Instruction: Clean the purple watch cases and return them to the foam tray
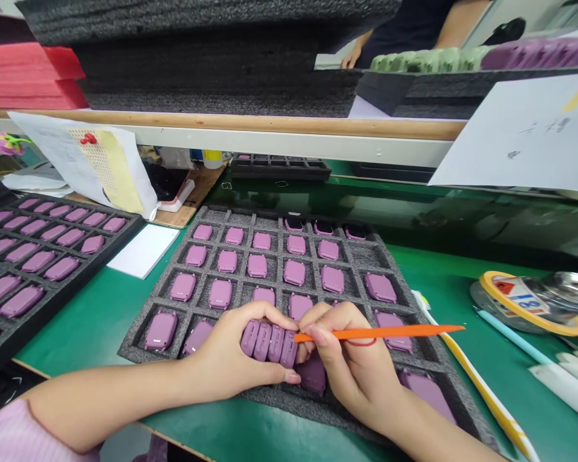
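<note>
My left hand (236, 359) grips a short row of purple watch cases (268, 342) side by side, edges facing up, between thumb and fingers. In my right hand (354, 366) is a thin orange plastic stick (395, 332), pinched between thumb and fingers. Its left tip meets the rightmost case in the row, while its pointed end sticks out to the right. Both hands are over a dark grey foam tray (183, 316), whose compartments hold many more purple watch cases (220, 293). Three pieces in its back row show dark faces (324, 227).
Another foam tray (101, 253) of purple cases lies at left beside a white paper pad (144, 250). On the right are a yellow-and-white toothbrush (486, 385) and a bottle with a metal top (534, 298). A shelf edge (270, 125) crosses above; a person's arm (462, 22) shows behind.
</note>
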### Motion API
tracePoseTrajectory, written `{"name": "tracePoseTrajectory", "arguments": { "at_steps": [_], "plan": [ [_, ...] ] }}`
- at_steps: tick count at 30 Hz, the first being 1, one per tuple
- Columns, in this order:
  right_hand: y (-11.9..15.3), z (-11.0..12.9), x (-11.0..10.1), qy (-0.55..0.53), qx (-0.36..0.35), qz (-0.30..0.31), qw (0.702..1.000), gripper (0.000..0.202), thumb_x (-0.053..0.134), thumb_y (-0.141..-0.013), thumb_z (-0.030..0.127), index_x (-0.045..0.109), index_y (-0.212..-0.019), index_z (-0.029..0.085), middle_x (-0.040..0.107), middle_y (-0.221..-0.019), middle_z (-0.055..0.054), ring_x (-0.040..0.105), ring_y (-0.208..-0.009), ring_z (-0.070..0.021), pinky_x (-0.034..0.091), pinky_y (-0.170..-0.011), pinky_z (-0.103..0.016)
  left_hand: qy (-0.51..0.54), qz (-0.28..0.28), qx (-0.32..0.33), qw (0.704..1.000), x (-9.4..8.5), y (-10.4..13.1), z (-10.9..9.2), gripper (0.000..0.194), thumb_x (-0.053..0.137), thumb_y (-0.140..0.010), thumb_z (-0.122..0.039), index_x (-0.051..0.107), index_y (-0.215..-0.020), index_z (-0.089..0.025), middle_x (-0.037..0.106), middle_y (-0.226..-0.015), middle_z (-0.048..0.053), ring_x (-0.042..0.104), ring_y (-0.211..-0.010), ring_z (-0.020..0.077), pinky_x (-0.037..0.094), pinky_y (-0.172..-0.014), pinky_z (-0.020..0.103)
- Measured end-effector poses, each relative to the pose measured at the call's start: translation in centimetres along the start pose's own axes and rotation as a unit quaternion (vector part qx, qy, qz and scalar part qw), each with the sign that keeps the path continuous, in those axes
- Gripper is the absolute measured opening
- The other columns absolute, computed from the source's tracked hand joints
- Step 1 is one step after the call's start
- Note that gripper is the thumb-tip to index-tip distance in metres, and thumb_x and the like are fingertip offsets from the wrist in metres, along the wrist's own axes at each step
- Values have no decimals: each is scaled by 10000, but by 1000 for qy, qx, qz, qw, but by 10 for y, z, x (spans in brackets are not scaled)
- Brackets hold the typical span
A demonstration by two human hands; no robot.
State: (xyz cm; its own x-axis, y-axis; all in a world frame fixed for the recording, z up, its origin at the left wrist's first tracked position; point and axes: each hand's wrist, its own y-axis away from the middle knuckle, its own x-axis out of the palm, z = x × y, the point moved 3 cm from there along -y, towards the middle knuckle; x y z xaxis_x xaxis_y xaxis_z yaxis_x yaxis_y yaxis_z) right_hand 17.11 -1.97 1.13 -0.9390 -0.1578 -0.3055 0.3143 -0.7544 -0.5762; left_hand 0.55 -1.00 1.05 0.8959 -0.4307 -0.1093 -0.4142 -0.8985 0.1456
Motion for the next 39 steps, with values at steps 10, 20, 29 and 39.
{"name": "tracePoseTrajectory", "arguments": {
  "at_steps": [10,20,29,39],
  "plan": [
    [1,-1,-1,-5,19,-9,1000,143,394,-1045,191,456,-934,257,588,-736,18,620,-643,-128,524,-589,-257,30,16,-12,999,1,0,1,414,895,-599,-198,617,-905,-217,716,-858,-30,658,-790,168,505,-716,280],
    [1,-1,1,-8,29,-18,999,166,384,-1044,161,444,-919,253,565,-713,35,592,-631,-106,506,-587,-225,14,15,-18,1000,1,0,-1,394,896,-609,-187,629,-898,-210,709,-852,-37,633,-783,151,487,-735,274],
    [4,1,3,-6,13,-6,1000,155,409,-1020,128,434,-934,255,541,-765,32,594,-654,-101,518,-603,-233,-3,6,7,1000,2,0,3,395,897,-605,-180,654,-915,-212,685,-889,-31,633,-832,162,469,-778,286],
    [4,0,2,-12,3,-14,1000,145,396,-1031,136,432,-946,248,545,-765,26,584,-660,-97,515,-597,-222,-17,8,-1,1000,2,1,1,381,888,-609,-181,640,-896,-210,690,-875,-34,624,-822,160,468,-767,279]
  ]
}}
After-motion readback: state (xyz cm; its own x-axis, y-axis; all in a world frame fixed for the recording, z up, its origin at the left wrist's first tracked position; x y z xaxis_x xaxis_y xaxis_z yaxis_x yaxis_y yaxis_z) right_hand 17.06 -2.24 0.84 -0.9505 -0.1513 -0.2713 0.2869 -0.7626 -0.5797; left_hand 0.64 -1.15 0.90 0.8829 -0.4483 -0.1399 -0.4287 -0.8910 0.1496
